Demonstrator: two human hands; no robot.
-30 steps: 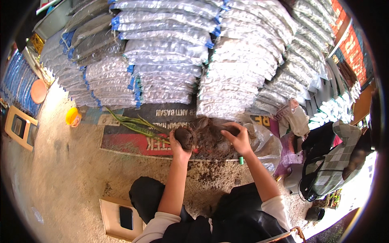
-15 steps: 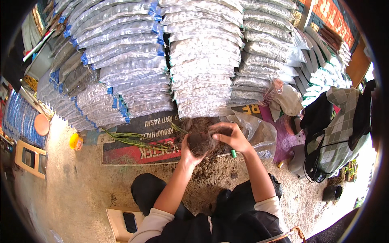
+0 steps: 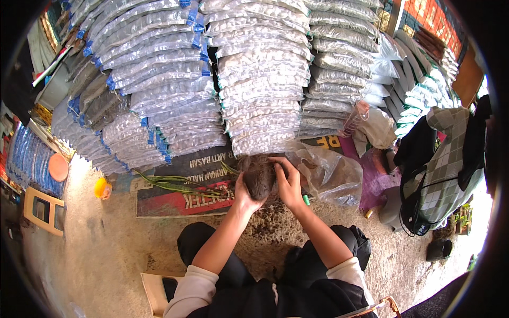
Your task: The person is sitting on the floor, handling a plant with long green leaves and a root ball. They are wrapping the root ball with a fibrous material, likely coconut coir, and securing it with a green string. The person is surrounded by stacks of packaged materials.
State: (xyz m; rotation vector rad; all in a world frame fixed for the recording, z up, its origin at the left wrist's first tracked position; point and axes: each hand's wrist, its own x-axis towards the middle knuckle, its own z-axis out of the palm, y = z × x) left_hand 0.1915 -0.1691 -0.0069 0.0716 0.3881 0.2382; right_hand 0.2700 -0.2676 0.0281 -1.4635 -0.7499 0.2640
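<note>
Between my two hands is a dark brown, soil-covered root ball [image 3: 260,181], held above a flat printed board. My left hand [image 3: 247,195] cups it from the left and below, its thumb along the near side. My right hand [image 3: 288,184] is closed against the right side, fingers over the upper edge. Just left of the ball a short green leaf [image 3: 229,168] sticks out; whether it joins the ball is hidden. Long green leaves with yellowish edges [image 3: 175,183] lie on the black and red board [image 3: 159,204]. Loose dark soil [image 3: 270,222] is scattered beneath my hands.
Tall stacks of filled clear bags [image 3: 260,79] rise ahead. A crumpled plastic sheet [image 3: 334,177] and a small green cylinder [image 3: 306,200] lie right of my hands. Another person in a checked garment [image 3: 448,164] is at the right. An orange-yellow tub [image 3: 103,188] stands left.
My right hand has moved left and closed in on the root ball, its fingers now along the side. The ball has turned and shows a longer, smoother face.
</note>
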